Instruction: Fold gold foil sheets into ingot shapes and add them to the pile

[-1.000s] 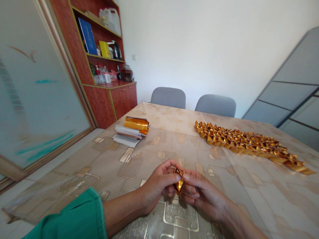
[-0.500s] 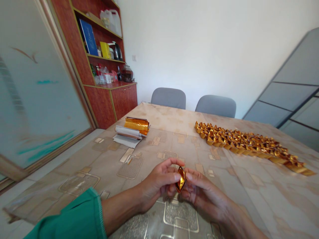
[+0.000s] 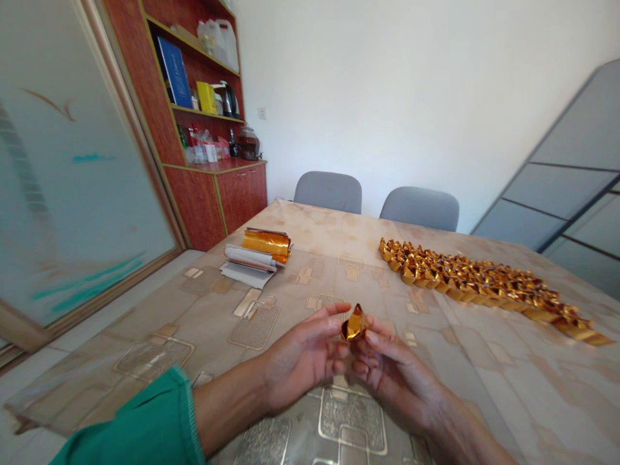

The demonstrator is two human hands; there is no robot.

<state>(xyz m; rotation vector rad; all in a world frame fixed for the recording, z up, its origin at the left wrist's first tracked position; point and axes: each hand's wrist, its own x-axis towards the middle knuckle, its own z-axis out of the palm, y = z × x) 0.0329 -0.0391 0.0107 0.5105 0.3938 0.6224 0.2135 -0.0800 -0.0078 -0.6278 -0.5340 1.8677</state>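
Note:
A small folded gold foil piece (image 3: 353, 323) is pinched between my left hand (image 3: 303, 352) and my right hand (image 3: 394, 374), just above the table near its front edge. Both hands have their fingers curled around it, thumbs and fingertips meeting at the foil. A green sleeve covers my left forearm. Further back on the right lies a long row of several folded gold foil pieces (image 3: 484, 281). At the back left sits a stack of gold foil sheets and white paper (image 3: 256, 252).
The table (image 3: 194, 323) has a beige patterned cover. Two grey chairs (image 3: 328, 190) stand at its far side. A red wooden cabinet (image 3: 213, 187) with shelves of bottles and a kettle is at the left, beside a frosted glass door.
The foil piece has risen a little and turned from upright to tilted, showing its open side. Both hands shifted slightly upward with it.

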